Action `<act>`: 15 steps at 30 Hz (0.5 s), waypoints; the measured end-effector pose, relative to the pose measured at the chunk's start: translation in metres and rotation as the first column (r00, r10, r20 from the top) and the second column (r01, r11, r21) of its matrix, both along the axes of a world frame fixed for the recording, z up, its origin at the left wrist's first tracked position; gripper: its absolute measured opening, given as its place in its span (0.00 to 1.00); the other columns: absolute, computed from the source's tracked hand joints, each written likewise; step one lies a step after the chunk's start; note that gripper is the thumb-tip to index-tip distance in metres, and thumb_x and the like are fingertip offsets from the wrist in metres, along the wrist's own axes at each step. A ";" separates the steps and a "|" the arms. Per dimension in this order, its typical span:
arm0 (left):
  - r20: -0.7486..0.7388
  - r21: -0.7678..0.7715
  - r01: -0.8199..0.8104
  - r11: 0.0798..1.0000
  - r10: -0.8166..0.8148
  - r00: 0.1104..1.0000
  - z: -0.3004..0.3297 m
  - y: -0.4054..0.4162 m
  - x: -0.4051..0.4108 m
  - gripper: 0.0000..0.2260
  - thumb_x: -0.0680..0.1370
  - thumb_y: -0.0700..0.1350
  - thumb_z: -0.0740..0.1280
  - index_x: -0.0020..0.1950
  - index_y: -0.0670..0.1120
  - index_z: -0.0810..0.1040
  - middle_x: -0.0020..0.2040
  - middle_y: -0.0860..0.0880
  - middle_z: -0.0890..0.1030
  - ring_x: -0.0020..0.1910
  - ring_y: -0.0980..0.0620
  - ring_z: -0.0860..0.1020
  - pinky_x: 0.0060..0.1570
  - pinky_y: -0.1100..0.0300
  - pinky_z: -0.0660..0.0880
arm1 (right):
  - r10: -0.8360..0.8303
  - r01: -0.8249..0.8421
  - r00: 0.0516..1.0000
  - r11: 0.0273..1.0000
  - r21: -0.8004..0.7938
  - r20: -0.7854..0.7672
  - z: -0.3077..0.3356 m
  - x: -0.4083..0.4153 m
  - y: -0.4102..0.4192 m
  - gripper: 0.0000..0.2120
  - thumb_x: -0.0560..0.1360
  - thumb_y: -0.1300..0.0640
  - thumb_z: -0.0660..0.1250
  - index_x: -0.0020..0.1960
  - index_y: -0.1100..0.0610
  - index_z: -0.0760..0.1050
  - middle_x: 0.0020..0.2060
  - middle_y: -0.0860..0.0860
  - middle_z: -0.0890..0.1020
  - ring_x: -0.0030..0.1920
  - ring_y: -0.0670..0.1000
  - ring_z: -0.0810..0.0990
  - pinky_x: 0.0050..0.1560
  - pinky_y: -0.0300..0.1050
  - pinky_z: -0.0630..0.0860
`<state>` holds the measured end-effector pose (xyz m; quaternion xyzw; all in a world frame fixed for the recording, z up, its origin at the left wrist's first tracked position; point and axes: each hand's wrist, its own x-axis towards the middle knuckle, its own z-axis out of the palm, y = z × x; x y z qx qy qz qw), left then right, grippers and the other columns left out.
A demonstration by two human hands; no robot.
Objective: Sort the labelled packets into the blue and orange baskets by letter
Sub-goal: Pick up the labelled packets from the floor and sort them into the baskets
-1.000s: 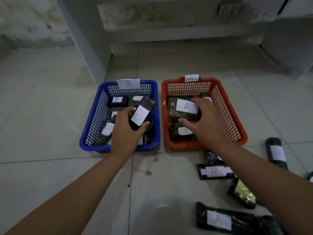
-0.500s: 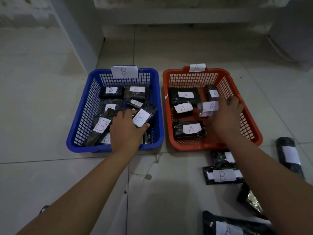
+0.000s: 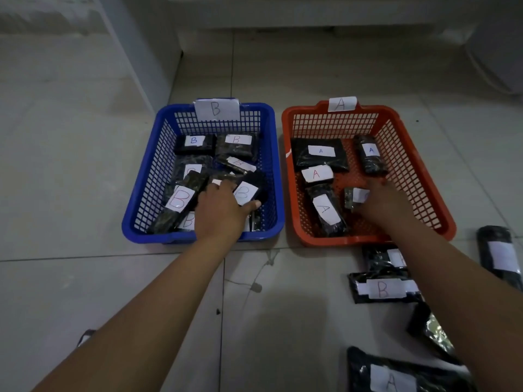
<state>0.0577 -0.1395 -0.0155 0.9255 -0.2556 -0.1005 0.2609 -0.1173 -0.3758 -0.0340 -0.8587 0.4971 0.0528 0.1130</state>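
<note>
The blue basket carries a "B" tag and holds several black packets with B labels. My left hand reaches into its front right part and grips a B packet between thumb and fingers, low among the others. The orange basket carries an "A" tag and holds three A packets lying flat. My right hand is inside its front part and holds a small packet with a white label, half hidden by my fingers, close to the basket floor.
Loose packets lie on the tiled floor at the right front: a B packet, an A packet, a shiny one and a black one with a blank-looking label. A wall corner stands behind the blue basket.
Both hands have gone lower into their baskets. My right hand carried the small A packet from the basket's middle toward the front. My left hand lowered the B packet onto the pile.
</note>
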 end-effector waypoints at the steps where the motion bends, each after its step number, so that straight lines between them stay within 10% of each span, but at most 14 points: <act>1: -0.017 0.019 0.037 0.999 -0.036 0.999 0.000 0.000 0.003 0.26 0.70 0.61 0.70 0.64 0.49 0.74 0.62 0.45 0.75 0.60 0.43 0.72 0.57 0.48 0.72 | 0.012 -0.010 0.998 1.000 -0.024 0.057 0.005 0.002 0.005 0.29 0.70 0.48 0.70 0.68 0.55 0.66 0.63 0.61 0.71 0.61 0.64 0.72 0.63 0.58 0.69; 9: 0.045 -0.465 0.164 0.870 -0.161 0.986 0.034 0.021 -0.039 0.14 0.80 0.47 0.62 0.65 0.48 0.71 0.44 0.52 0.76 0.39 0.56 0.74 0.38 0.64 0.71 | 0.200 -0.144 0.699 0.980 -0.139 0.687 0.055 -0.013 0.090 0.15 0.71 0.62 0.66 0.57 0.57 0.76 0.54 0.54 0.78 0.57 0.53 0.74 0.59 0.47 0.70; 15: 0.042 -0.128 0.703 0.700 -0.704 0.709 0.016 0.069 -0.119 0.14 0.79 0.48 0.61 0.64 0.54 0.72 0.50 0.56 0.76 0.44 0.58 0.75 0.44 0.62 0.73 | 0.369 -0.376 0.660 0.916 -0.137 0.654 0.025 -0.106 0.164 0.13 0.71 0.64 0.63 0.55 0.56 0.75 0.50 0.49 0.75 0.54 0.48 0.71 0.55 0.39 0.68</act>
